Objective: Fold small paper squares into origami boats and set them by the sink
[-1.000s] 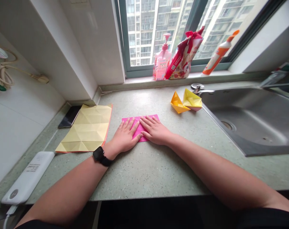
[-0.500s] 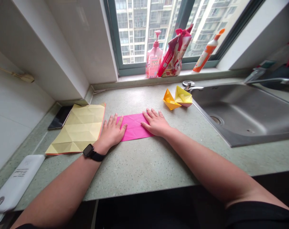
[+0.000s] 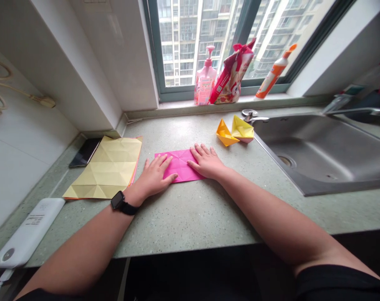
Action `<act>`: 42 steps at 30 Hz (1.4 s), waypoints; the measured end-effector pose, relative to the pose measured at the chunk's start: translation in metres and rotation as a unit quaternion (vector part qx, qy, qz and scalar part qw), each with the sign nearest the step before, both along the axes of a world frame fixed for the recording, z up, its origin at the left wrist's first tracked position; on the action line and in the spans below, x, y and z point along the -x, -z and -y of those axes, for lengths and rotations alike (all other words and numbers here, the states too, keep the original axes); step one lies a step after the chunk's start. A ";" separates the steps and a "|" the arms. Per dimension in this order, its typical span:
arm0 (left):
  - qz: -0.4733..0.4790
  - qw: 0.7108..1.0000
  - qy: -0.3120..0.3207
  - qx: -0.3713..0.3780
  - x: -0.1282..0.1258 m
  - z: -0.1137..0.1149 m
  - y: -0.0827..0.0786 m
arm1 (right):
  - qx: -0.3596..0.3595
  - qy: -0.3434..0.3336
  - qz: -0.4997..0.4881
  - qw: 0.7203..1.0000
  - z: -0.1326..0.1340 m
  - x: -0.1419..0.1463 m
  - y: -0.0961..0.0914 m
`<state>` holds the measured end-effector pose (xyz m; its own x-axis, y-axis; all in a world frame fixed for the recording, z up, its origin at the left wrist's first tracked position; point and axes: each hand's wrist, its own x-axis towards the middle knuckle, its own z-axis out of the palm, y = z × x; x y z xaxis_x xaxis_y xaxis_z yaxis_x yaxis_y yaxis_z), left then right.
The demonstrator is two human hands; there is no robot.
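Pink paper (image 3: pixel 180 166) lies flat on the speckled counter (image 3: pixel 180 221), directly in front of the person, its long side running across the view. Faint creases cross its exposed middle, and its right end is hidden under the right hand (image 3: pixel 207 163). From this view, it cannot be told whether the paper is a single layer or folded double. The left hand (image 3: pixel 154 176) rests open and palm down on the paper's left part, with its fingers slightly spread and its thumb near the lower edge. The right hand is also open and palm down, its spread fingers seeming to reach past the top edge. Neither hand pinches anything, and a strip of pink shows between them. A black watch (image 3: pixel 118 200) circles the left wrist.

Just left of the pink paper lies a creased yellow sheet (image 3: pixel 105 167) with an orange edge, one corner overlapping a phone (image 3: pixel 85 152). A white power bank (image 3: pixel 28 232) sits near the counter's front left. To the right, an orange paper boat (image 3: pixel 225 133) touches a yellow paper boat (image 3: pixel 242 129), just beside a steel sink (image 3: pixel 321 156). A pink pump bottle (image 3: pixel 205 75), a red bag (image 3: pixel 232 75) and an orange tube (image 3: pixel 273 73) stand on the window sill (image 3: pixel 177 106).
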<state>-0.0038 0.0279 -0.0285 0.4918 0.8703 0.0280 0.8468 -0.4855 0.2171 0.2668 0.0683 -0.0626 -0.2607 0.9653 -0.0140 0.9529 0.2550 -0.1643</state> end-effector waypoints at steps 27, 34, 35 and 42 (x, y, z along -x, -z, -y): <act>-0.063 0.978 -0.127 0.152 0.128 0.014 -0.088 | 0.030 0.000 0.038 0.999 0.004 0.001 -0.014; -0.175 0.954 -0.165 0.178 0.089 0.032 -0.095 | 0.033 0.000 0.044 0.998 0.005 0.000 -0.016; -0.185 0.953 -0.165 0.173 0.084 0.033 -0.094 | 0.034 0.000 0.046 0.998 0.005 0.000 -0.016; -0.197 0.954 -0.177 0.140 0.085 0.041 -0.093 | 0.039 0.001 0.050 0.998 0.006 0.002 -0.019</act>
